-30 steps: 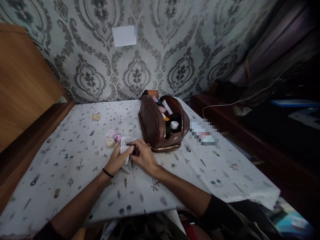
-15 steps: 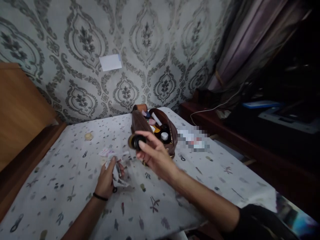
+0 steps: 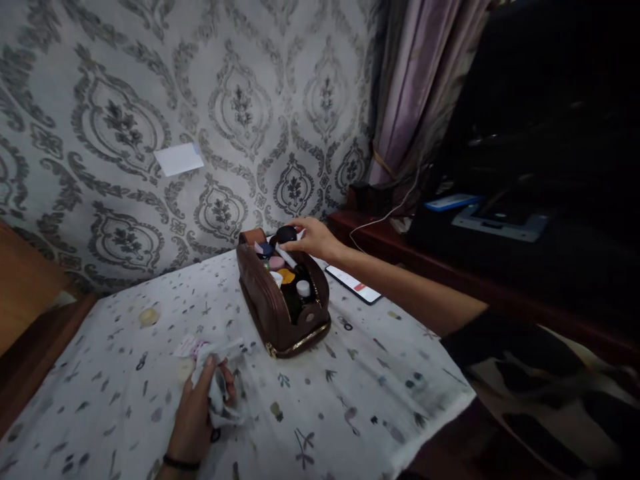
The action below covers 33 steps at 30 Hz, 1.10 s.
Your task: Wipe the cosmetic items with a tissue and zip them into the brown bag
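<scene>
My right hand (image 3: 316, 239) grips a small black-capped jar (image 3: 287, 235) over the far end of an open brown toiletry bag (image 3: 260, 293). Inside the bag lie a white tube (image 3: 286, 256), a white-capped bottle (image 3: 303, 289), a yellow item (image 3: 287, 276) and several other small things. At the lower left, my left hand (image 3: 203, 393) is closed around a crumpled white wipe (image 3: 220, 400). Beside that hand, a white packet with purple print (image 3: 193, 347) rests on the patterned tablecloth (image 3: 280, 427).
Right of the bag lies a phone (image 3: 354, 284) with a lit screen. A pale round object (image 3: 149, 317) sits at the table's left. Patterned wallpaper with a white card (image 3: 179, 159) rises behind. A dark red ledge (image 3: 390, 247) with a white cable (image 3: 385, 217) borders the right.
My right hand has carried the black-capped jar from in front of the bag to above its far end. My left hand still holds the wipe. The view has turned to the right.
</scene>
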Each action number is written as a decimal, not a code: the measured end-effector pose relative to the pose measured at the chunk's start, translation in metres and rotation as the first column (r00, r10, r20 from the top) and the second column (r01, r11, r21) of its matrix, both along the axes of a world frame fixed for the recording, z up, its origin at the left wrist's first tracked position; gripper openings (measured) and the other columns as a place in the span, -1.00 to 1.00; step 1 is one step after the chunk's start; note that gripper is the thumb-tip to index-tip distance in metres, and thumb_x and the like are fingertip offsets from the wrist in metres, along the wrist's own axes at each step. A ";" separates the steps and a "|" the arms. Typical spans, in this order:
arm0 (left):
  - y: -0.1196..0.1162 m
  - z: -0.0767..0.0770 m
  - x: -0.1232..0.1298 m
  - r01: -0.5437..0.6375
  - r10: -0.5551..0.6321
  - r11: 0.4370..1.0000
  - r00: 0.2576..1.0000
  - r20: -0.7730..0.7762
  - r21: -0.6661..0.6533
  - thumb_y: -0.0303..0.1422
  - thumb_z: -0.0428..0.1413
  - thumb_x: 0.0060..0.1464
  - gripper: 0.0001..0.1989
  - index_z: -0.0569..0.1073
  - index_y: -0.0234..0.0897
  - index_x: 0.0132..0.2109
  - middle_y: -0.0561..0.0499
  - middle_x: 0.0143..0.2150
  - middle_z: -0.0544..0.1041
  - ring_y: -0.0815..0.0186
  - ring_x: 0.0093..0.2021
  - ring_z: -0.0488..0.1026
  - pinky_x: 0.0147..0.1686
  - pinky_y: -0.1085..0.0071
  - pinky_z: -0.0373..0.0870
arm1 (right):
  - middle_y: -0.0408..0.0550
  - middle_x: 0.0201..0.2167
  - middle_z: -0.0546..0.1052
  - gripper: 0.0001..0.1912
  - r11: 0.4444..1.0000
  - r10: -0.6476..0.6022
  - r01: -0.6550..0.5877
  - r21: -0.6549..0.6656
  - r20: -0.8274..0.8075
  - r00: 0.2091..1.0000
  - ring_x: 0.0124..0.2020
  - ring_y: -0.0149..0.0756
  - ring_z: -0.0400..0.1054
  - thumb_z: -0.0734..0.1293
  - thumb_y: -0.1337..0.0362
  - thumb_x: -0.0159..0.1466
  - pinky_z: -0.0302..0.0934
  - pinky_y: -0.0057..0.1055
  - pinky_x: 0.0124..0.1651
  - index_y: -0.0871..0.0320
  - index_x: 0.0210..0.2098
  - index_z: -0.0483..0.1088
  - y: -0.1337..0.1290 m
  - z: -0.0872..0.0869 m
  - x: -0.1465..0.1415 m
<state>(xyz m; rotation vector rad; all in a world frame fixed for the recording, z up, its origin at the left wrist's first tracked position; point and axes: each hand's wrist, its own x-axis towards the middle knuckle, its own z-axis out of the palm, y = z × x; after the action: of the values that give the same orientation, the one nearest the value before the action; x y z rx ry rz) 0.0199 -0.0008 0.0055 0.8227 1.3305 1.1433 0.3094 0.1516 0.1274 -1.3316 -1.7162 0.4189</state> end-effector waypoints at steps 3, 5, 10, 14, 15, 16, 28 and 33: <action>0.000 0.000 -0.001 0.014 -0.014 1.000 1.000 -0.012 -0.008 0.14 0.25 -0.19 -0.47 0.47 -0.31 -0.40 0.04 -0.57 0.47 0.38 -0.58 0.34 -0.60 0.50 0.27 | -0.09 -0.28 0.56 -0.61 0.998 -0.036 0.049 -0.029 0.337 0.941 -0.27 -0.27 0.39 0.52 0.21 0.00 0.12 -0.45 -0.31 0.17 -0.16 0.54 0.006 0.003 -0.003; 0.000 0.000 -0.001 0.026 -0.027 0.999 0.999 -0.026 -0.017 0.15 0.23 -0.19 -0.47 0.47 -0.29 -0.42 0.04 -0.58 0.46 0.37 -0.59 0.32 -0.62 0.49 0.24 | -0.06 -0.21 0.58 -0.58 0.998 -0.033 0.057 -0.035 0.488 0.872 -0.21 -0.22 0.41 0.50 0.18 0.03 0.10 -0.45 -0.31 0.13 -0.10 0.54 0.007 0.006 -0.007; 0.001 -0.002 -0.005 0.086 -0.085 0.996 0.990 -0.110 0.004 0.17 0.13 -0.07 -0.48 0.44 -0.24 -0.52 0.02 -0.62 0.43 0.34 -0.61 0.29 -0.62 0.45 0.23 | -0.05 -0.23 0.60 -0.57 0.999 -0.012 0.030 -0.012 0.735 0.678 -0.21 -0.17 0.44 0.49 0.06 0.07 0.06 -0.43 -0.36 0.04 -0.09 0.53 0.004 0.009 -0.019; 0.001 -0.004 -0.008 0.117 -0.114 0.993 0.981 -0.156 0.010 0.18 0.11 -0.05 -0.47 0.45 -0.23 -0.53 0.01 -0.61 0.44 0.32 -0.58 0.31 -0.58 0.44 0.27 | -0.01 -0.28 0.60 -0.64 1.000 -0.001 -0.009 0.008 0.797 0.603 -0.25 -0.13 0.44 0.47 0.05 0.10 0.07 -0.39 -0.34 0.06 -0.15 0.54 0.010 0.009 -0.026; 0.001 -0.004 -0.008 0.111 -0.108 0.994 0.983 -0.151 0.011 0.19 0.12 -0.07 -0.47 0.45 -0.23 -0.52 0.01 -0.61 0.43 0.32 -0.59 0.31 -0.57 0.43 0.28 | 0.01 -0.28 0.60 -0.66 1.000 0.001 -0.023 0.015 0.808 0.589 -0.25 -0.12 0.44 0.48 0.11 0.10 0.08 -0.38 -0.32 0.06 -0.14 0.54 0.012 0.008 -0.026; 0.001 -0.004 -0.007 0.101 -0.099 0.995 0.986 -0.133 0.008 0.19 0.13 -0.08 -0.47 0.46 -0.23 -0.52 0.01 -0.61 0.43 0.32 -0.59 0.31 -0.57 0.43 0.28 | 0.02 -0.27 0.60 -0.66 0.999 0.004 -0.039 0.023 0.819 0.574 -0.24 -0.10 0.43 0.48 0.17 0.10 0.09 -0.36 -0.30 0.07 -0.13 0.54 0.015 0.006 -0.026; 0.000 0.006 -0.002 0.076 -0.074 0.997 0.990 -0.121 0.008 0.08 0.21 -0.14 -0.61 0.44 -0.14 -0.54 0.01 -0.62 0.43 0.24 -0.61 0.33 -0.62 0.37 0.28 | 0.07 -0.23 0.59 -0.69 0.988 -0.001 -0.126 0.088 0.822 0.569 -0.10 -0.02 0.39 0.45 0.28 0.15 0.06 -0.24 -0.08 0.11 -0.09 0.52 0.032 -0.012 -0.030; 0.002 -0.004 -0.004 0.061 -0.061 0.998 0.998 -0.029 0.011 0.08 0.19 -0.06 -0.56 0.47 -0.23 -0.48 0.03 -0.57 0.46 0.35 -0.60 0.33 -0.61 0.47 0.25 | 0.04 -0.19 0.59 -0.66 0.995 0.005 -0.084 0.061 0.782 0.624 -0.15 -0.10 0.41 0.39 0.27 0.22 0.09 -0.35 -0.18 0.11 0.01 0.48 0.024 0.001 -0.025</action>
<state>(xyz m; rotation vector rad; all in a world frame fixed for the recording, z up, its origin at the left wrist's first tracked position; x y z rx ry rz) 0.0157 0.0014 0.0017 0.8856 1.3145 1.0958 0.2839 0.1753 0.1287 -1.5162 -2.4476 -0.2958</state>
